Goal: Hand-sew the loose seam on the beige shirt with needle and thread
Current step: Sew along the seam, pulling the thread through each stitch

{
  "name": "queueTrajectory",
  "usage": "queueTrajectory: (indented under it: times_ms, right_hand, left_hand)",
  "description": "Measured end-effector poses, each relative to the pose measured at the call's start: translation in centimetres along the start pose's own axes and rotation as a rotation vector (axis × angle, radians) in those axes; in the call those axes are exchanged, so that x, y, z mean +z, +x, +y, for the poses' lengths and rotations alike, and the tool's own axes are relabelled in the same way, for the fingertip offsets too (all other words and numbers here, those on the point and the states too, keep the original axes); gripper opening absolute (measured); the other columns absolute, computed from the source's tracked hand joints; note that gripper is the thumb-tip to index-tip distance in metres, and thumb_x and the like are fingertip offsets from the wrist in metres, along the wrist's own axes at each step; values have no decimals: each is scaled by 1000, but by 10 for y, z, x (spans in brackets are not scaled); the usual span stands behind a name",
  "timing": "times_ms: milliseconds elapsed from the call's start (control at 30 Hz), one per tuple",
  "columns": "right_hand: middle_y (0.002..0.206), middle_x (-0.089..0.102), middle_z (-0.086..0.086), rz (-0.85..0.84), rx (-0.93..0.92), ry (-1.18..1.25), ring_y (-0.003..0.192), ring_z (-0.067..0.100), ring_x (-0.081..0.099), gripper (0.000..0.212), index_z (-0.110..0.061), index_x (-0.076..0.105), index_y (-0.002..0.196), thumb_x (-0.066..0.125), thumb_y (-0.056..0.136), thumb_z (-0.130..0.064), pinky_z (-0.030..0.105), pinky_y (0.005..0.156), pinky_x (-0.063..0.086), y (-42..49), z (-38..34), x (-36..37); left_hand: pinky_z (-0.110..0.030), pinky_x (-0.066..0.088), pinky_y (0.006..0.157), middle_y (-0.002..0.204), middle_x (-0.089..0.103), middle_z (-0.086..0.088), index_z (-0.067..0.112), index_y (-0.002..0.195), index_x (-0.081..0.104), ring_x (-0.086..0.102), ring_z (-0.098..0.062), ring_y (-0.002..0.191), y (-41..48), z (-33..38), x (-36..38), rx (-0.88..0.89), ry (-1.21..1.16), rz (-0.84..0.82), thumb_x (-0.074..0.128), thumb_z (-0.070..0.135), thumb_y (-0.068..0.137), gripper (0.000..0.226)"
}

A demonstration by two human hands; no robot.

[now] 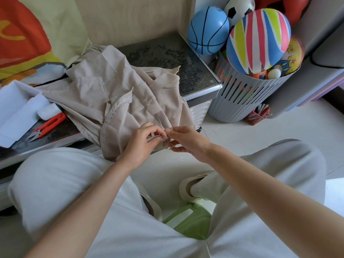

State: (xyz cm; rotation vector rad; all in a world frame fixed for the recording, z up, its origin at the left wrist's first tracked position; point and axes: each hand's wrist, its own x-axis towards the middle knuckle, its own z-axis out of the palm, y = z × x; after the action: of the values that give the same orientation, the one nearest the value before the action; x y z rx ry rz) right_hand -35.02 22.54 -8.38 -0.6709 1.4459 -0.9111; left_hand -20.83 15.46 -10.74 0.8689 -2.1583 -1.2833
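Note:
The beige shirt (119,94) lies crumpled on the low dark table (167,53), its lower edge hanging over the front toward my knees. My left hand (143,144) pinches a folded seam edge of the shirt between thumb and fingers. My right hand (184,140) is right beside it, thumb and forefinger pinched together at the seam on a thin needle (162,126) that sticks up from the cloth. The thread is too fine to make out.
Orange thread snips (47,126) lie on the table at left beside a white open box (16,108) and a white roll (47,110). A grey slotted basket (247,94) full of balls stands at right on the floor. A green stool (189,218) sits under me.

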Motion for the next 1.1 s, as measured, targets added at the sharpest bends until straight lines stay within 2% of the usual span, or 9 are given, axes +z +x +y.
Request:
queueTrajectory:
  times_ms: [200, 300, 400, 500, 633, 733, 800, 967, 1100]
  right_hand:
    - [81, 57, 1, 50, -23, -68, 70, 6, 49, 22, -19, 63, 80, 50, 97, -15, 15, 70, 44, 3, 3, -2]
    - [73, 51, -2, 248, -62, -107, 66, 11, 42, 25, -21, 60, 73, 50, 96, -15, 24, 68, 38, 9, 5, -3]
    - [75, 54, 0, 417, -123, -23, 75, 14, 49, 26, -15, 54, 72, 45, 96, -9, 27, 72, 41, 13, 2, -12]
    - [72, 60, 1, 442, -170, 175, 75, 13, 59, 29, -9, 49, 75, 33, 97, -3, 26, 84, 49, 11, -4, -21]
    - [54, 34, -5, 406, -187, 329, 47, 7, 36, 30, -14, 35, 71, 29, 100, -6, 21, 56, 51, 7, -4, -26]
    - [55, 32, -8, 487, -150, 169, 48, 8, 28, 26, -18, 38, 76, 30, 98, -7, 16, 43, 32, 9, 4, -35]
    - [62, 38, -5, 556, -129, 33, 52, 10, 33, 22, -18, 44, 83, 30, 97, -8, 21, 47, 30, 13, 13, -44]
    - [74, 45, -5, 679, -23, -261, 64, 11, 41, 21, -10, 49, 106, 29, 100, -16, 26, 55, 32, 13, 38, -68]
    - [77, 52, -4, 587, -47, -306, 62, 9, 44, 13, -14, 48, 95, 45, 98, -26, 25, 55, 32, 4, 46, -66]
  left_hand:
    - [-8, 38, 74, 78, 55, 19, 31, 73, 61, 54, 4, 74, 0, -4, 2, -8, -25, -33, 64, -7, 82, 39]
    - [-9, 38, 72, 79, 57, 29, 32, 72, 58, 56, 5, 74, 1, -8, 4, -32, -4, -61, 63, -5, 83, 39]
    - [-15, 41, 73, 76, 61, 27, 33, 73, 57, 58, 5, 75, 2, -16, 6, -85, 26, -97, 62, -1, 86, 37]
    - [-19, 43, 71, 73, 64, 17, 30, 78, 55, 58, -2, 74, 2, -20, 7, -140, -15, -115, 57, 4, 91, 29]
    - [-13, 28, 45, 51, 47, 14, 20, 82, 47, 37, -2, 45, 3, -17, 11, -201, -91, -160, 45, 5, 98, 22]
    - [-11, 26, 40, 57, 51, 8, 19, 83, 43, 33, -2, 41, 3, -16, 10, -237, -136, -164, 39, 3, 99, 24]
    - [-16, 29, 43, 69, 55, -15, 19, 84, 44, 33, -5, 45, 2, -14, 9, -241, -130, -168, 38, 4, 100, 22]
    - [-31, 34, 63, 57, 59, 7, 15, 87, 43, 47, -20, 65, 0, -11, 7, -217, -130, -184, 36, 2, 100, 20]
    - [-37, 34, 63, 55, 58, 6, 16, 86, 43, 45, -20, 62, 1, -12, 7, -216, -120, -197, 36, 1, 100, 21]
